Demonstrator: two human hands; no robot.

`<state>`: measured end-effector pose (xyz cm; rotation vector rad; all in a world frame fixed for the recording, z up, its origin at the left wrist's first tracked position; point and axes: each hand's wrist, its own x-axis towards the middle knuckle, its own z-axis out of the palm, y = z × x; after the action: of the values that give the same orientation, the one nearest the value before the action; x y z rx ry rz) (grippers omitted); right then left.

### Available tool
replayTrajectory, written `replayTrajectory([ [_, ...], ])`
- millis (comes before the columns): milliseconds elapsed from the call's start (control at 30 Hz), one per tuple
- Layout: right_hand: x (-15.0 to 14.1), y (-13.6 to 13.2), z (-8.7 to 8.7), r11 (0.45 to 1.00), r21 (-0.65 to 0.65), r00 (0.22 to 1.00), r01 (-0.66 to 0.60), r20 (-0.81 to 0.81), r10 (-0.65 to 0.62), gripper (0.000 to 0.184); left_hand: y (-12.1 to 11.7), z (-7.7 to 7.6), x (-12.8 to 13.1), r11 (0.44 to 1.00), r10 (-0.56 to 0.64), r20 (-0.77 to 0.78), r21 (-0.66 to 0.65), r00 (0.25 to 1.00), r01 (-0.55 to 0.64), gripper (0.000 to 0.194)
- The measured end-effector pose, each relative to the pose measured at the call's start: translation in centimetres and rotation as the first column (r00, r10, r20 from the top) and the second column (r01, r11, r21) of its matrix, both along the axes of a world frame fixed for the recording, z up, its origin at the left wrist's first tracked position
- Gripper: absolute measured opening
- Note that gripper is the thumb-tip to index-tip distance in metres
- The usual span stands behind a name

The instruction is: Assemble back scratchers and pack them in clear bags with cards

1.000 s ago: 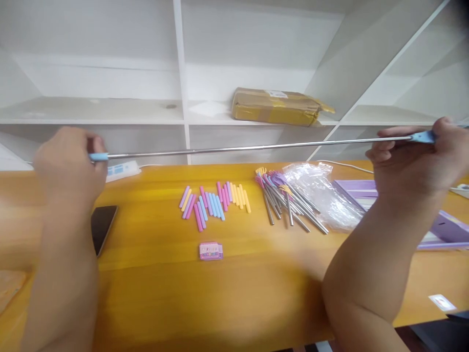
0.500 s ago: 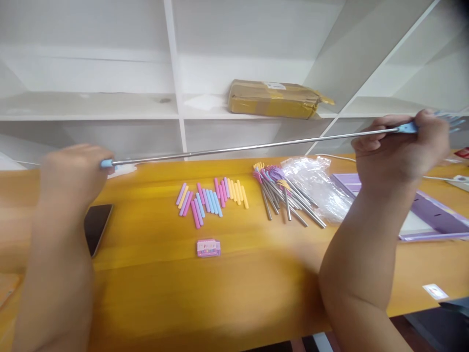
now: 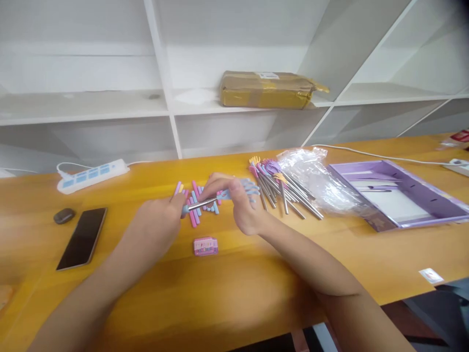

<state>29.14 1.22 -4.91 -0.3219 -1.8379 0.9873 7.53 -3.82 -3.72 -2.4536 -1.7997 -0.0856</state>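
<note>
Both my hands hold one telescopic metal rod (image 3: 202, 203), now pushed in short, low over the wooden table (image 3: 256, 274). My left hand (image 3: 161, 222) is closed on its blue grip end. My right hand (image 3: 234, 200) pinches the other end, where a small blue claw head (image 3: 249, 189) sticks out. Right behind the hands lies a row of pastel grip sleeves (image 3: 194, 205) in pink, blue, purple and yellow. To the right of my right hand lies a heap of collapsed rods (image 3: 282, 188) with coloured claw heads. A small pink box (image 3: 205, 246) sits just in front of my hands.
A crumpled clear plastic bag (image 3: 318, 178) and a purple tray (image 3: 399, 195) lie to the right. At left are a black phone (image 3: 82, 238), a dark small case (image 3: 63, 215) and a white power strip (image 3: 91, 175). White shelves behind hold a brown parcel (image 3: 267, 89).
The rod was stretched long between my raised hands; now it is collapsed short, and both hands have come together low over the sleeves. The view has shifted right.
</note>
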Motion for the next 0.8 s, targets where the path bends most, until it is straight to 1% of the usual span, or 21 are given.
replayTrajectory([
  [67, 0.2, 0.0, 0.1, 1.0, 0.013, 0.999, -0.026, 0.022, 0.026, 0.067, -0.2, 0.2, -0.4, 1.0, -0.007, -0.015, 0.009, 1.0, 0.007, 0.025],
  [200, 1.1, 0.8, 0.6, 0.998, 0.061, 0.993, -0.029, 0.113, 0.022, 0.068, 0.0, 0.4, -0.4, 0.999, -0.042, -0.004, -0.004, 0.999, 0.042, 0.028],
  [267, 1.4, 1.0, 0.6, 0.998, 0.06, 0.984, -0.036, 0.174, 0.025, 0.069, 0.0, 0.9, -0.1, 1.0, -0.02, -0.043, -0.018, 0.999, 0.019, 0.027],
  [400, 1.6, 1.4, 0.1, 1.0, 0.016, 0.966, -0.026, 0.257, 0.021, 0.069, 0.0, 2.3, 0.0, 0.995, 0.048, -0.121, -0.082, 0.992, -0.058, 0.027],
  [500, 1.9, 1.5, 0.1, 0.998, 0.055, 0.953, 0.023, 0.299, -0.038, 0.067, 0.1, 2.9, -0.3, 0.993, 0.08, -0.122, -0.079, 0.989, -0.09, 0.025],
  [600, 2.3, 1.6, 0.5, 0.979, 0.177, 0.927, 0.097, 0.343, -0.154, 0.063, 0.4, 2.8, -0.7, 0.997, 0.071, -0.121, -0.02, 0.99, -0.074, 0.025],
  [667, 2.7, 1.8, 0.7, 0.938, 0.319, 0.899, 0.139, 0.357, -0.255, 0.061, 0.6, 2.4, -0.9, 0.998, 0.061, -0.138, 0.037, 0.989, -0.056, 0.023],
  [700, 2.8, 2.0, 0.8, 0.898, 0.412, 0.886, 0.155, 0.345, -0.311, 0.06, 0.7, 2.3, -0.9, 0.997, 0.055, -0.149, 0.063, 0.987, -0.046, 0.022],
  [767, 3.1, 2.5, 1.0, 0.782, 0.597, 0.867, 0.179, 0.28, -0.412, 0.059, 0.8, 1.9, -0.9, 0.994, 0.03, -0.163, 0.109, 0.986, -0.012, 0.02],
  [800, 3.3, 2.8, 1.0, 0.72, 0.669, 0.862, 0.187, 0.24, -0.447, 0.059, 0.8, 1.8, -0.9, 0.992, 0.01, -0.163, 0.127, 0.987, 0.011, 0.02],
])
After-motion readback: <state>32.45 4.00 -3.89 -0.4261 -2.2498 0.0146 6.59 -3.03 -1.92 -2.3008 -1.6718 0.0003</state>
